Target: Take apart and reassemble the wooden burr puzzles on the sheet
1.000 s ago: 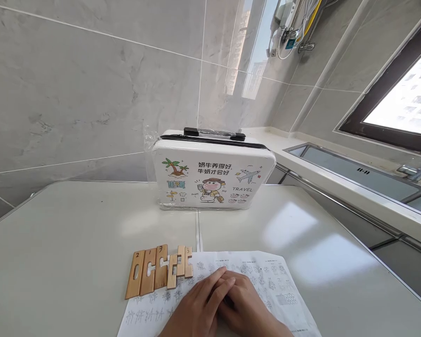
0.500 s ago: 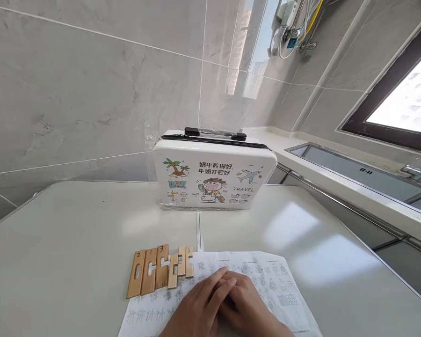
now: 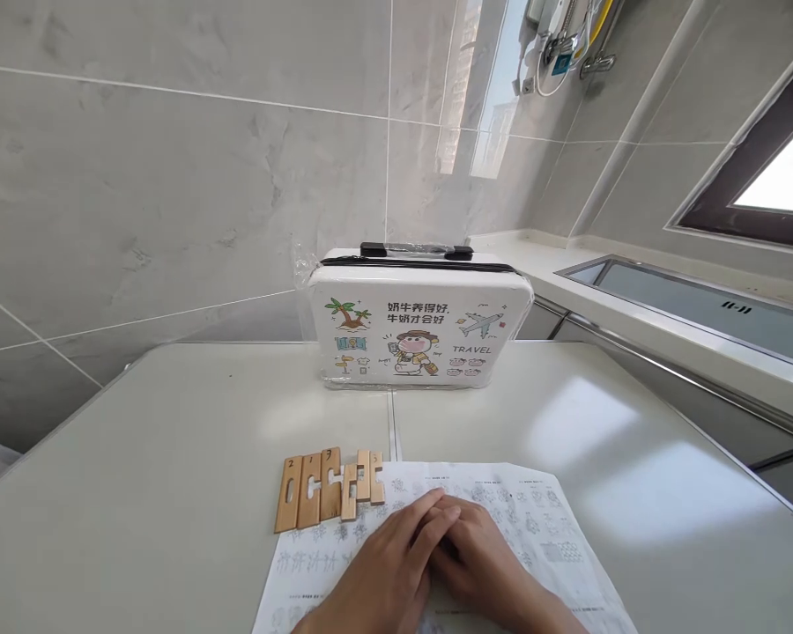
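Observation:
Folded together on a printed paper sheet [image 3: 572, 511] are my left hand [image 3: 410, 550] and my right hand [image 3: 472, 537]. The left fingers lie closed over the right ones, and no object shows in either hand. The right fingertips are partly covered. Just left of and beyond my hands, several flat wooden pieces stand side by side, overlapping the sheet's upper left corner. The larger, darker pieces [image 3: 309, 506] have slots or notches and the numbers 2, 1 and 3. Beside them are smaller, paler notched pieces [image 3: 363, 480].
A white case [image 3: 416, 291] with cartoon prints and a black handle stands upright in clear plastic at the back of the white table [image 3: 191, 467]. A grey tiled wall [image 3: 191, 176] rises behind. To the right runs a counter with a sink [image 3: 674, 291].
The view has turned slightly left, so the case, pieces and sheet appear further right. My hands stay folded on the paper, and the wooden pieces keep their arrangement.

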{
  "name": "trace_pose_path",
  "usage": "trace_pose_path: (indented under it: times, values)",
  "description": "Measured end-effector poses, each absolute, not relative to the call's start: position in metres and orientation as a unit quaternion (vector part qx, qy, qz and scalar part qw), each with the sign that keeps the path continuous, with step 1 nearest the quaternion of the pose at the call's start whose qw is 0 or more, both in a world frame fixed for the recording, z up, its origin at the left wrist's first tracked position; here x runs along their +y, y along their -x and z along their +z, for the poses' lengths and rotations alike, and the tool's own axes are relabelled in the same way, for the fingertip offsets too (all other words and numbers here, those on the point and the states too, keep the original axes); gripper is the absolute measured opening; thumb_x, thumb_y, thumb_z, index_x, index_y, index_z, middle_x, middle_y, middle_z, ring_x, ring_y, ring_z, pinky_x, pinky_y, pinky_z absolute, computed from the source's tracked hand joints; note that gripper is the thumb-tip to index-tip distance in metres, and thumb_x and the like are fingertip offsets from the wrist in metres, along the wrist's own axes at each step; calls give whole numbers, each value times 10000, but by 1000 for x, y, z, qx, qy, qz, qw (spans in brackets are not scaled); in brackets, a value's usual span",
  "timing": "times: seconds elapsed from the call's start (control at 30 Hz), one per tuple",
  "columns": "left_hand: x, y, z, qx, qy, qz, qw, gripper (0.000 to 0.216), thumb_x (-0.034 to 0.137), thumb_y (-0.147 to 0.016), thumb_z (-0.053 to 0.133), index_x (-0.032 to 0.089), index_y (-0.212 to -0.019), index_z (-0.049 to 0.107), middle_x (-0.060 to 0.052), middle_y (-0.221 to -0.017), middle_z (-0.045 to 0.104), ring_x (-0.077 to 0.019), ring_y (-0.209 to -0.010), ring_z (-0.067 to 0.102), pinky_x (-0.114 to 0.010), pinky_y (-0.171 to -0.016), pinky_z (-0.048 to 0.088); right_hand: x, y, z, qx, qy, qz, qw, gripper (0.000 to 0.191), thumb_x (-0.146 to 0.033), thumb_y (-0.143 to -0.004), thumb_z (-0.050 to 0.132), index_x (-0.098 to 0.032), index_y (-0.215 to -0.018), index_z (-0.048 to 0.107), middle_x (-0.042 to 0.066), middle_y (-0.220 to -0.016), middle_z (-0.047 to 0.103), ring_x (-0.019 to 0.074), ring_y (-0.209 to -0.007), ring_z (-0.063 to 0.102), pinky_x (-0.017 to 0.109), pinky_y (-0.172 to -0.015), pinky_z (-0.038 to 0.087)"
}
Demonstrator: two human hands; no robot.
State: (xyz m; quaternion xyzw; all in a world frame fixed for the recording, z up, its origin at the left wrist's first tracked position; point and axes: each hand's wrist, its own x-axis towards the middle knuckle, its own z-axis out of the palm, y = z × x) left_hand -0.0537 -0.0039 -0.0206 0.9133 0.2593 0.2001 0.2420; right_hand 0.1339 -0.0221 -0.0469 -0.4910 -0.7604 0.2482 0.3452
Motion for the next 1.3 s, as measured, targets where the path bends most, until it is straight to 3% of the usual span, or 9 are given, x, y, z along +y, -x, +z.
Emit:
trace_pose_path:
  times: [0.23, 0.33, 0.5, 0.67, 0.9, 1.3]
  values:
    - [-4, 59, 7, 218, -943, 193, 163, 787, -34, -901, 494, 285, -1597, 313, -131, -1654, 414, -286, -1530, 414, -520, -1218, 458, -25, -138, -44, -745, 471, 286, 375, 171, -133, -955, 527, -204, -897, 670, 43, -898, 751, 192, -802, 684, 287, -718, 477]
    - [1, 74, 15, 232, -938, 239, 96, 726, 21, -924, 527, 289, -1573, 341, -125, -1584, 469, -296, -1509, 412, -548, -1227, 420, -25, -138, -39, -758, 486, 247, 358, 223, -146, -974, 520, -208, -788, 627, 11, -756, 682, 170, -685, 614, 281, -648, 421]
    - [21, 125, 17, 446, -840, 306, 36, 518, 273, -986, 628, 314, -1471, 449, -111, -1535, 450, -350, -1467, 398, -606, -1198, 403, -26, -140, -27, -764, 492, 248, 336, 226, -128, -975, 527, -218, -815, 657, 7, -750, 693, 173, -682, 619, 284, -624, 411]
    - [40, 174, 1, 488, -841, 205, 109, 845, 531, -902, 761, 318, -1585, 311, -139, -1631, 364, -402, -1507, 356, -625, -1179, 421, -27, -143, -26, -765, 488, 249, 339, 234, -143, -994, 525, -218, -852, 695, 22, -781, 728, 194, -726, 659, 300, -642, 440]
    - [47, 179, 1, 454, -866, 155, 143, 843, 529, -936, 723, 283, -1623, 301, -149, -1652, 406, -380, -1514, 408, -582, -1207, 413, -28, -141, -28, -762, 495, 242, 340, 233, -120, -975, 536, -222, -824, 681, 11, -753, 709, 189, -704, 647, 285, -631, 418]
    - [55, 177, 1, 457, -865, 145, 148, 708, 465, -979, 689, 348, -1595, 361, -86, -1601, 495, -330, -1459, 482, -509, -1181, 474, -23, -138, -30, -771, 483, 223, 350, 207, -135, -974, 504, -232, -830, 617, 6, -728, 668, 178, -666, 612, 286, -628, 384]
